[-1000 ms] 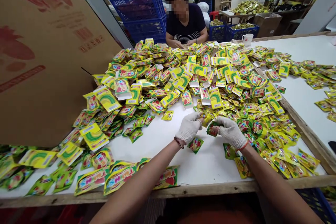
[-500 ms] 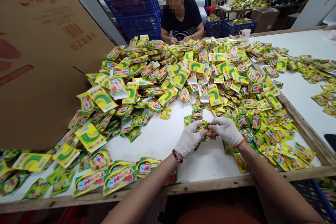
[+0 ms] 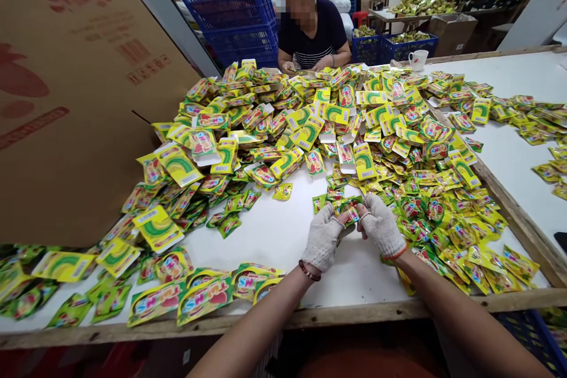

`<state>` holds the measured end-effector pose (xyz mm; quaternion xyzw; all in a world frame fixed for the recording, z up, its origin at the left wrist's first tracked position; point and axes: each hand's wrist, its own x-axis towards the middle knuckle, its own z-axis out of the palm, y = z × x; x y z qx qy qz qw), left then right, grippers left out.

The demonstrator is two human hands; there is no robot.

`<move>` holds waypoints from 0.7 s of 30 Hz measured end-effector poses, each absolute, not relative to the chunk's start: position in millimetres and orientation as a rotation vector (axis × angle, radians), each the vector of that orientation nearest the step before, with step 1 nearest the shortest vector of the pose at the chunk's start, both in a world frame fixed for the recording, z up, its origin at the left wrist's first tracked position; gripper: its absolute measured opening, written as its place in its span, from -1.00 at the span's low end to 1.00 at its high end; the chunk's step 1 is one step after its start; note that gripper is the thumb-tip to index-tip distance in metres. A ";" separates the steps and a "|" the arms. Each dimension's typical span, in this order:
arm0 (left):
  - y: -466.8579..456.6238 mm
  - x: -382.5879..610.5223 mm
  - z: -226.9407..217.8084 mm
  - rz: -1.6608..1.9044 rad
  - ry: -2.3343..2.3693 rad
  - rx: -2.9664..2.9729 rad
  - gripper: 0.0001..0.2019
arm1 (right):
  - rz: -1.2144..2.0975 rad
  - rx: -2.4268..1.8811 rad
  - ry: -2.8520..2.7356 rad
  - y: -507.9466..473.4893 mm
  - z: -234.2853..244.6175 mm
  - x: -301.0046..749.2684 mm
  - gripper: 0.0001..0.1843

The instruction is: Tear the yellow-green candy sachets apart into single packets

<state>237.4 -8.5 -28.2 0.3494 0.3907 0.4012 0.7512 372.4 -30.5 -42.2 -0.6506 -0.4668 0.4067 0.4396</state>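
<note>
Left grip (image 3: 325, 236), right grip (image 3: 381, 225) on sachets (image 3: 349, 211)

Bright, even overhead light, soft shadows; wide-angle bending at edges, far background perhaps slightly soft.

The nearest long glossy green-and-yellow packets (image 3: 201, 301) bear big letters beginning "SH"; the rest is unclear. Print on the held small green sachets (image 3: 349, 211), red marks on the brown cardboard sheet (image 3: 66, 100) and barcode digits on flat yellow cartons (image 3: 157, 227) are illegible.
</note>
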 end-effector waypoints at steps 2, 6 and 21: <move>-8.6 237.7 -30.5 0.890 0.846 0.731 -0.41 | 1.003 -1.616 -1.163 -31.7 -43.8 370.0 -0.72; -6.8 232.6 -36.9 0.898 0.906 0.721 -0.42 | 0.966 -1.609 -1.244 -31.9 -41.9 373.2 -0.73; 0.8 211.4 -33.4 0.538 0.913 1.134 -0.55 | 0.809 -1.596 -1.685 -27.6 -37.8 396.4 -0.72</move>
